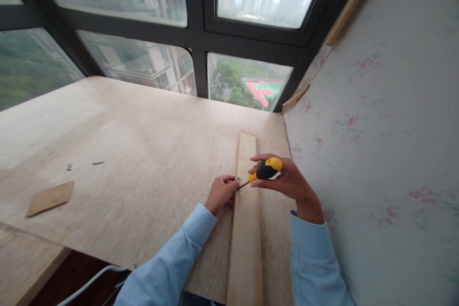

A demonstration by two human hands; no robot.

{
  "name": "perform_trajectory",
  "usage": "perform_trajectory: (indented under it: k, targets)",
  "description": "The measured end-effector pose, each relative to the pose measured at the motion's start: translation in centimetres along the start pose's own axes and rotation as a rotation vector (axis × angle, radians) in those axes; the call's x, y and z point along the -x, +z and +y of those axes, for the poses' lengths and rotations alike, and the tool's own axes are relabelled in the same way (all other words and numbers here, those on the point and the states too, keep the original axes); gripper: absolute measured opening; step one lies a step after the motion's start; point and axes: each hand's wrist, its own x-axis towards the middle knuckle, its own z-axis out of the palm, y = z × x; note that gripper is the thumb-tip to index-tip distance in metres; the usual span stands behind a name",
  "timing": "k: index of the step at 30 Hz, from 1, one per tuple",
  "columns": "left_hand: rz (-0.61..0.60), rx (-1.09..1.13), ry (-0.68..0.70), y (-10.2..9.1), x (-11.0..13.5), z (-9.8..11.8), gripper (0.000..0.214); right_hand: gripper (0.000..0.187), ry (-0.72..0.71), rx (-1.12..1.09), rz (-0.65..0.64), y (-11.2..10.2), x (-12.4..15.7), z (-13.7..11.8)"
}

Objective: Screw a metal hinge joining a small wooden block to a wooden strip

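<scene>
A long pale wooden board (247,244) lies on the marble-patterned surface, pointing toward the window. My right hand (287,179) is closed around the yellow and black handle of a screwdriver (268,169). Its shaft slants down and left to the board's left edge. There my left hand (223,192) pinches a small metal piece (237,180) against the board. The piece is too small to name, and the left fingertips partly hide it along with the screwdriver's tip.
On the left lie a small brown wooden piece (50,199), a thin metal strip (97,163) and a little grey metal bit (69,167). A white cable (96,278) runs below the front edge. Flowered wall (376,153) stands close on the right; dark-framed windows (199,33) rise behind.
</scene>
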Motion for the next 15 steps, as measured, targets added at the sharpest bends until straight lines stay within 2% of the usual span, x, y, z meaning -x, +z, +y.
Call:
perform_trajectory:
  k: [5,8,11,15]
  targets:
    - [0.024,-0.022,0.005,0.1,0.0,0.1,0.027,0.058,0.034,-0.050,-0.065,-0.2,0.0,0.4]
    - [0.023,-0.038,0.016,0.0,0.0,0.1,0.026,0.069,0.043,-0.100,-0.251,-0.5,0.2,0.8]
    - [0.017,-0.047,0.019,0.0,0.0,0.1,0.027,0.063,0.000,-0.111,-0.387,-0.8,0.5,0.9]
    - [0.009,-0.036,0.026,0.0,0.1,0.1,0.028,0.053,-0.040,-0.174,-0.383,-1.1,0.7,0.7]
